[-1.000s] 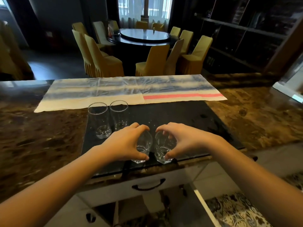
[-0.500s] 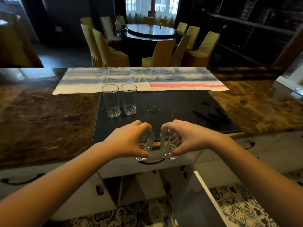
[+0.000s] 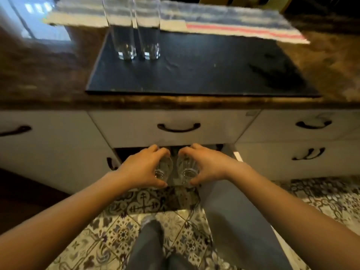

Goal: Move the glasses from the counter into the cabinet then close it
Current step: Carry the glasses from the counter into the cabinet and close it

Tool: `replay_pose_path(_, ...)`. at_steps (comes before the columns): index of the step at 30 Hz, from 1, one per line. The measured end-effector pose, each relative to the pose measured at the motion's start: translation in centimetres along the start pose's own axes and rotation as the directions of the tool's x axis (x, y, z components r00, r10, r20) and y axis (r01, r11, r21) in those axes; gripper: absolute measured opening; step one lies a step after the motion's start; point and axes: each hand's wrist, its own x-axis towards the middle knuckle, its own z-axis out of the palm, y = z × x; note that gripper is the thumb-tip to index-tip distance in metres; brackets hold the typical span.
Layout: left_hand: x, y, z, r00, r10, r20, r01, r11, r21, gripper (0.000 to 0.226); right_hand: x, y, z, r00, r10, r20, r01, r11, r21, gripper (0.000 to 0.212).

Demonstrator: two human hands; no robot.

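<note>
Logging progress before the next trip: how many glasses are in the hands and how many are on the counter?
Glasses in the hands: 2, one in the left hand and one in the right hand, at the open cabinet
Glasses on the counter: 2, standing side by side on the dark mat
Total: 4
</note>
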Motion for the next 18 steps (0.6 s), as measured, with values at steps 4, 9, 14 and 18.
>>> replay_pose_path(4,2.1,-3.4,7.7,0.996,-0.069,0.051,0.071,0.997,-0.026,0.082,4.5,3.4,7.9,0.999,0.031,0.016,-0.031,0.999,0.020,0.081)
replay_pose_path(9,7.3,-8.1,16.5,0.995,-0.099,0.006,0.099,0.995,-0.025,0.084,11.6,8.2,15.5,0.995,0.101,0.009,-0.101,0.995,0.021,0.087)
replay_pose_path(14,14.4,-13.5,26.9,0.969,-0.245,0.005,0.244,0.965,0.092,0.052,20.9,13.8,24.1,0.971,0.218,0.102,-0.225,0.972,0.065,0.067)
replay_pose_path(18,20.5,-17.4,35.1,0.972,-0.204,0.115,0.210,0.977,-0.045,0.089,27.5,17.2,30.6,0.975,0.222,-0.025,-0.217,0.969,0.120,0.050)
